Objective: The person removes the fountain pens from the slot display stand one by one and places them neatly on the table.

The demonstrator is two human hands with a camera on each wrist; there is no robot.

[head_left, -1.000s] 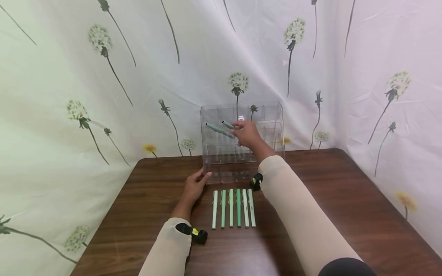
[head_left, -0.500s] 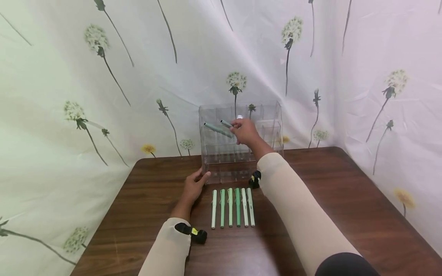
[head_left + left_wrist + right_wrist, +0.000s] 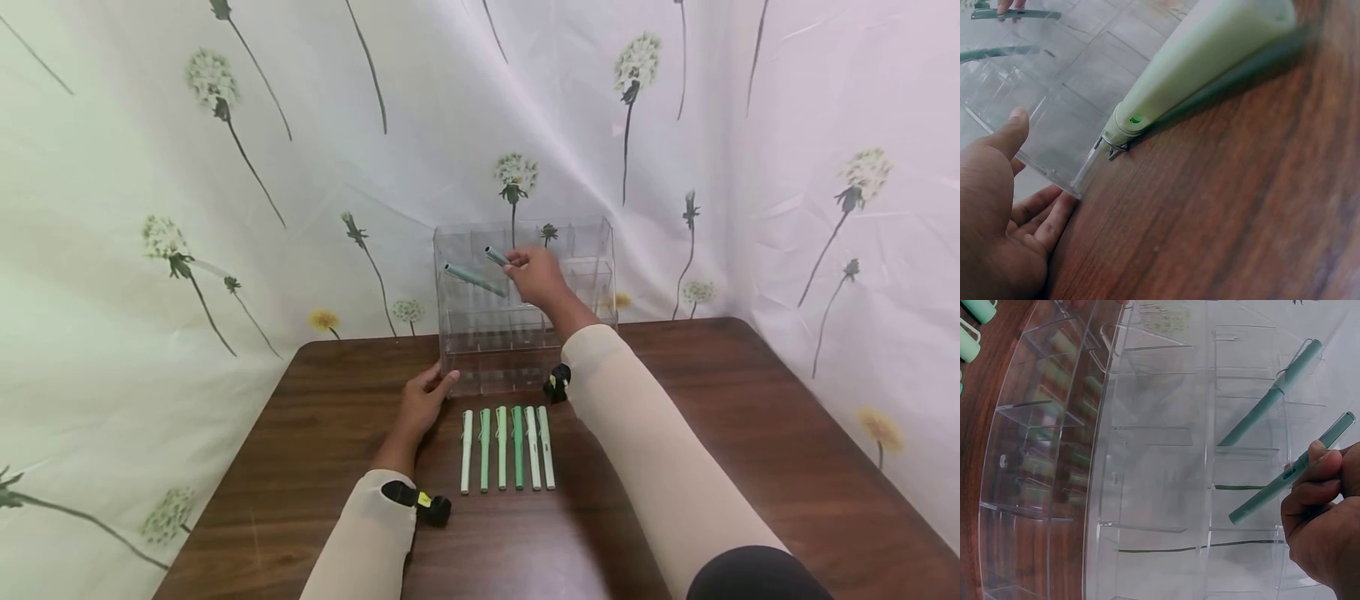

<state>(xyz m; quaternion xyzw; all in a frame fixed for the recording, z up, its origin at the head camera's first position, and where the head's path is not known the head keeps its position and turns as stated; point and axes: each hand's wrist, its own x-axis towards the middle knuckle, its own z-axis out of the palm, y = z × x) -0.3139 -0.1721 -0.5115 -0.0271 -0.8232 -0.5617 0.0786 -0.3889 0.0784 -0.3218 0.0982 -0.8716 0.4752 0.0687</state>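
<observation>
My right hand point(image 3: 542, 277) pinches a teal pen point(image 3: 1272, 489) between thumb and fingers, over the upper part of a clear acrylic pen organizer point(image 3: 495, 352). The pen slants, one end pointing up and away. A second teal pen point(image 3: 1272, 394) leans in one of the organizer's upper compartments, left of the held one in the head view. Down at the organizer's lower left corner, my left hand point(image 3: 422, 408) grips its side, the thumb point(image 3: 1017, 125) against the panel and the other fingers low by the table.
Several pens in white and green shades, among them a dark green pen point(image 3: 518, 450), lie in a row in front of the organizer. A floral cloth point(image 3: 360, 167) hangs behind the wooden table point(image 3: 315, 467). A pale green pen point(image 3: 1204, 62) fills much of the left wrist view.
My right hand has risen slightly with its pen, widening the gap to the leaning pen. The left hand stays at the organizer's corner.
</observation>
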